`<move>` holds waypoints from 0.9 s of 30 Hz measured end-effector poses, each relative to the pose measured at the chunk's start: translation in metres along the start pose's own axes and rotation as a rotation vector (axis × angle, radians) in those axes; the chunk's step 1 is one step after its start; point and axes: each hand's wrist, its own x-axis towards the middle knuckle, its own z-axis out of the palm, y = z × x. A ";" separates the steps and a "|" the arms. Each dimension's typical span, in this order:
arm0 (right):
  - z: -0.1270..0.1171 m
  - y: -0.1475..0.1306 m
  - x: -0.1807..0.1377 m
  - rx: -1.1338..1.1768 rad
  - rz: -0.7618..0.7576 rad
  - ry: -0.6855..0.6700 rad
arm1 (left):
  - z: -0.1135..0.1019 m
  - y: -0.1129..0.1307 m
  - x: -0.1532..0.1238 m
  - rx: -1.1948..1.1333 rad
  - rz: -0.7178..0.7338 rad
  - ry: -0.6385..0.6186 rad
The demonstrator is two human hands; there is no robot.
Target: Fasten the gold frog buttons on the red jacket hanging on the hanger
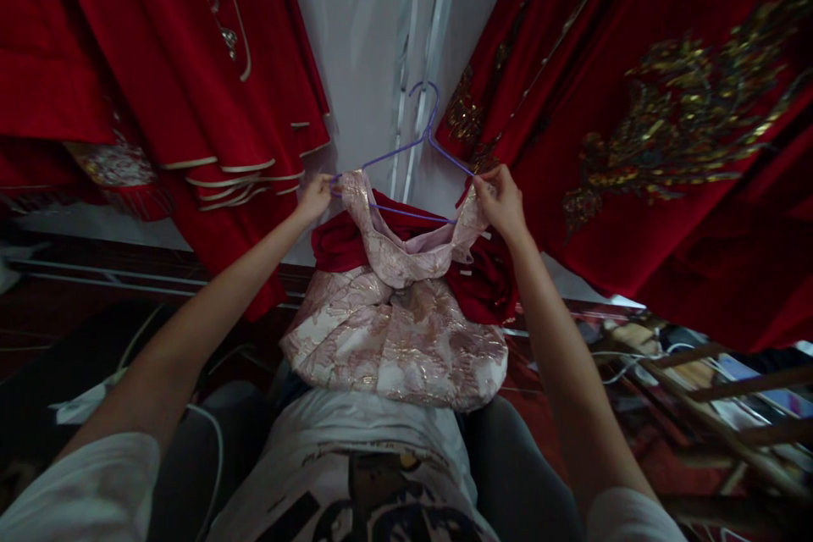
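Observation:
A purple clothes hanger (395, 151) carries a pale pink brocade dress (400, 339) with a metallic sheen, hung by its shoulder straps. My left hand (316, 196) pinches the hanger's left end, beside the dress's left strap. At the other end, my right hand (501, 196) is closed over the hanger's arm and the right strap. The skirt spreads across my lap, and its bodice faces up below the hanger bar. Dark red fabric (340, 239) lies behind the dress on both sides.
Red garments with pale trim (216, 102) hang at the left. On the right hang red garments with gold sequin embroidery (673, 118). A white wall with metal poles (438, 8) stands ahead. Wooden bars (717, 394) and assorted items are at lower right.

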 end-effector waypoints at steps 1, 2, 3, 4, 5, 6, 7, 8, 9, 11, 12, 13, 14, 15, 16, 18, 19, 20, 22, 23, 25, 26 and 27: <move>0.000 0.000 0.000 0.002 0.001 -0.002 | 0.000 -0.010 -0.005 0.028 -0.035 -0.054; 0.000 -0.001 0.000 0.007 0.001 -0.005 | 0.000 -0.020 -0.011 0.065 -0.047 -0.120; 0.000 -0.001 0.000 0.012 0.002 -0.006 | 0.000 -0.029 -0.018 0.102 -0.061 -0.178; 0.000 -0.001 0.000 0.016 0.003 -0.007 | -0.001 -0.037 -0.024 0.134 -0.069 -0.208; 0.000 -0.001 0.000 0.017 0.005 -0.011 | -0.001 -0.043 -0.029 0.168 -0.076 -0.228; 0.000 -0.002 0.000 0.015 0.007 -0.014 | -0.002 -0.047 -0.034 0.197 -0.078 -0.230; 0.000 -0.002 0.000 0.013 0.010 -0.018 | -0.003 -0.049 -0.037 0.220 -0.073 -0.223; 0.000 -0.002 0.000 0.011 0.013 -0.021 | -0.003 -0.050 -0.038 0.236 -0.065 -0.216; -0.001 -0.002 0.000 0.011 0.014 -0.022 | -0.004 -0.050 -0.039 0.244 -0.055 -0.211; -0.001 -0.003 0.000 0.011 0.013 -0.025 | -0.006 -0.047 -0.038 0.246 -0.048 -0.221; -0.001 -0.002 0.000 0.011 0.012 -0.023 | -0.008 -0.045 -0.037 0.247 -0.060 -0.233; -0.001 -0.002 0.000 0.007 0.012 -0.021 | -0.009 -0.043 -0.037 0.250 -0.084 -0.254; 0.000 -0.002 0.000 0.003 0.014 -0.019 | -0.011 -0.040 -0.038 0.251 -0.117 -0.279; 0.000 -0.002 0.000 -0.001 0.015 -0.017 | -0.013 -0.036 -0.039 0.243 -0.158 -0.310; 0.000 -0.002 0.000 -0.001 0.015 -0.016 | -0.014 -0.033 -0.041 0.221 -0.203 -0.346; 0.001 -0.002 -0.001 0.007 0.012 -0.016 | -0.016 -0.026 -0.046 0.119 -0.298 -0.396; 0.001 -0.002 -0.001 0.013 0.010 -0.019 | -0.016 -0.023 -0.049 0.048 -0.345 -0.400; 0.000 -0.003 -0.001 0.016 0.008 -0.020 | -0.016 -0.020 -0.050 -0.025 -0.395 -0.394; 0.000 -0.005 -0.002 0.011 0.011 -0.019 | -0.016 -0.016 -0.052 -0.126 -0.499 -0.362; -0.001 -0.005 -0.002 0.006 0.014 -0.018 | -0.016 -0.014 -0.052 -0.146 -0.548 -0.352; -0.002 -0.006 -0.002 -0.004 0.023 -0.015 | -0.018 -0.012 -0.050 -0.153 -0.624 -0.355; -0.002 -0.007 -0.002 -0.007 0.026 -0.017 | -0.019 -0.011 -0.049 -0.154 -0.643 -0.354; -0.002 -0.006 -0.002 -0.008 0.027 -0.020 | -0.019 -0.010 -0.048 -0.160 -0.650 -0.349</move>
